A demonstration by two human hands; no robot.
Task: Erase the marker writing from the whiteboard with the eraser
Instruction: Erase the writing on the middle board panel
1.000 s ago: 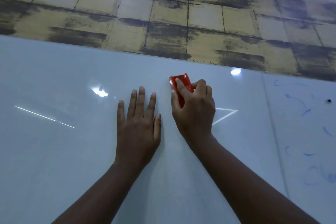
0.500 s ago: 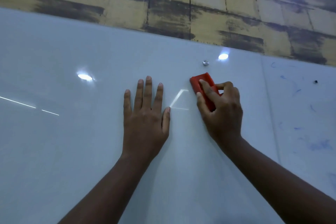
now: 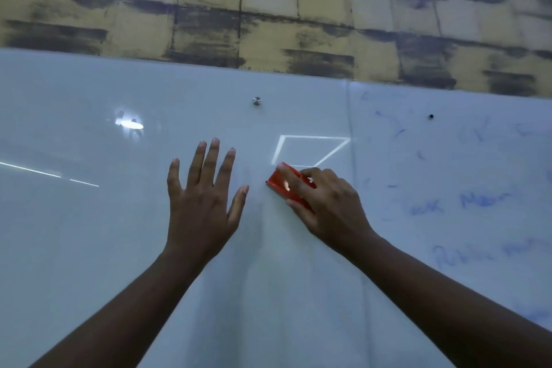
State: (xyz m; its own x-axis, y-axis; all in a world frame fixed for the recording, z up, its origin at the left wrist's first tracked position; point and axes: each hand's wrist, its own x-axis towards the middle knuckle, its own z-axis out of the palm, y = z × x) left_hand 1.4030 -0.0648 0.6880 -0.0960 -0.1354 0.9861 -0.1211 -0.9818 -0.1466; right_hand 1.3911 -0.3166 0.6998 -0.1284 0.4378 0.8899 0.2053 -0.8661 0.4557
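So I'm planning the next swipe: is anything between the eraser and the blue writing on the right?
Nothing visible. The red eraser, gripped by the right hand, has bare whiteboard and only a thin panel seam before the faint blue writing.

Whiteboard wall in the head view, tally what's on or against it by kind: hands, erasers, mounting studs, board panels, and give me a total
Hands: 2, the flat left hand and the right hand
Erasers: 1, the red rectangular eraser in the right hand's grip
Mounting studs: 2, the round silver stud and the small dark stud
Board panels: 2, the glossy clean left panel and the blue-marked right panel
Total: 7
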